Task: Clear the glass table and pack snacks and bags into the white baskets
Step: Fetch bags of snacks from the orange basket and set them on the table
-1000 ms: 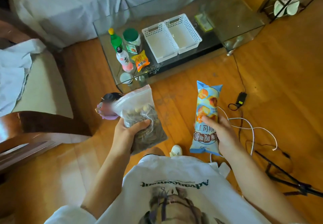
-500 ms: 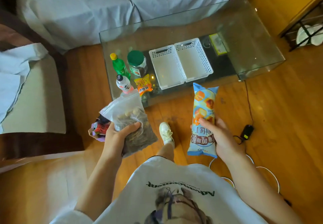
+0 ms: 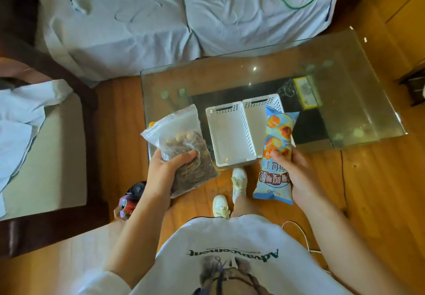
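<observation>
My left hand (image 3: 169, 169) grips a clear zip bag of brown dried snacks and nuts (image 3: 181, 147) over the near left corner of the glass table (image 3: 345, 69). My right hand (image 3: 295, 175) holds a long light-blue snack packet (image 3: 276, 152) upright, its top overlapping the right white basket (image 3: 261, 108). The left white basket (image 3: 227, 138) lies empty between the two hands. Both baskets sit side by side near the table's front edge. The zip bag hides the bottles and jar on the table's left end.
A small yellow-green packet (image 3: 307, 95) lies on the table behind the baskets. A sheet-covered sofa (image 3: 161, 18) stands beyond the table and an armchair (image 3: 43, 147) to the left. A bag of cans (image 3: 128, 202) sits on the wooden floor by my left arm. A white cable (image 3: 301, 230) trails on the right.
I have stepped closer to the table. Both hands, with the zip bag and the blue packet, have come forward to the table's front edge beside the baskets.
</observation>
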Tool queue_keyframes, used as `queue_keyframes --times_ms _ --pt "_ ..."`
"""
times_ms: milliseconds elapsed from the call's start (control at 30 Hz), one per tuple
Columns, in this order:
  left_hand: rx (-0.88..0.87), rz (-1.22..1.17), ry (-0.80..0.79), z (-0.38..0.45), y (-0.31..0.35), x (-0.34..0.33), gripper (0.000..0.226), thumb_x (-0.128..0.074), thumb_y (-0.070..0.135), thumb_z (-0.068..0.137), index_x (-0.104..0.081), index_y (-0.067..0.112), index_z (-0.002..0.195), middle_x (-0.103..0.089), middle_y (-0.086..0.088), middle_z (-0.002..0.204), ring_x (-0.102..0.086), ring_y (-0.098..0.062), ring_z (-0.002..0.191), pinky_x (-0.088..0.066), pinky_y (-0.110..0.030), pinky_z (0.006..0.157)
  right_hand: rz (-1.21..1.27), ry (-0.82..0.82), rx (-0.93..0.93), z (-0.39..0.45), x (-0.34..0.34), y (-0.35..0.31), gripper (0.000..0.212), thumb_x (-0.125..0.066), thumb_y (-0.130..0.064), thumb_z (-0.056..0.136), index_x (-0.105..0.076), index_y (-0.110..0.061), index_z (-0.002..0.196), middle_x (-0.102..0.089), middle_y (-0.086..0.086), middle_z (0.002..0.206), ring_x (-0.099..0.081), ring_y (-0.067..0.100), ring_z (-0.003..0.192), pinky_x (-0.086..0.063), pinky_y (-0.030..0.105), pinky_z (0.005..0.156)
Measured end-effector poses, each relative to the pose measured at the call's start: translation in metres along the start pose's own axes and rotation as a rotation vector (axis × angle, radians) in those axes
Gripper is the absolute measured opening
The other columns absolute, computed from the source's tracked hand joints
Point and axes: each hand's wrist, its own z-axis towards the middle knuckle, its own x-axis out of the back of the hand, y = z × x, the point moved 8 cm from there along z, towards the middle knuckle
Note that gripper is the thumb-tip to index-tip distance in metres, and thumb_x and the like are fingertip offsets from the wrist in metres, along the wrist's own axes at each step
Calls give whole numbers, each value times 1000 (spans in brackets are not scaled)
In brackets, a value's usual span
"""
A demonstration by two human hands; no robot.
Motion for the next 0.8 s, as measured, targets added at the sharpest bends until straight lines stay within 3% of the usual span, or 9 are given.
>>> queue_keyframes --times_ms 133,300,367,467,667,800 --pt "47 -13 75 35 9 -7 45 -78 28 63 -55 29 102 -68 0 100 -68 -18 91 -56 -32 75 -53 -74 -12 53 -16 -35 37 -67 -49 61 -60 -38 96 -73 -16 86 -71 7 80 -55 22 58" --pt "85 -29 135 85 36 -28 45 -78 34 50 -57 32 90 -71 13 75 -70 -8 71 -54 -19 55 -107 -174 -39 116 -40 -81 43 -68 -47 61 -59 -36 102 -70 -7 102 -68 15 94 -56 36 80" --pt "85 -20 157 111 46 -37 37 -80 21 61 -57 30 89 -71 9 76 -70 -10 70 -54 -20 55 -99 -205 -52 145 -51 -96 33 -68 -39 69 -59 -34 101 -72 -8 96 -70 13 88 -57 30 71" --pt "88 -6 174 153 57 -48 33 -77 13 71 -55 26 92 -68 -1 92 -67 -16 83 -55 -25 64 -61 -243 -91 192 -72 -110 25 -67 -26 76 -60 -32 99 -74 -9 85 -72 9 78 -55 22 57" --pt "108 -10 184 258 49 -44 31 -76 8 70 -59 26 88 -70 1 84 -71 -11 72 -56 -24 58 -95 -258 -102 298 -123 -111 22 -66 -16 80 -60 -29 97 -74 -10 81 -71 7 74 -55 21 57" --pt "127 19 205 347 15 -36 32 -77 10 70 -56 29 86 -67 7 81 -67 4 58 -49 -11 45 -134 -258 -107 379 -153 -77 28 -67 -16 80 -58 -28 104 -72 -10 88 -71 8 77 -56 19 60"
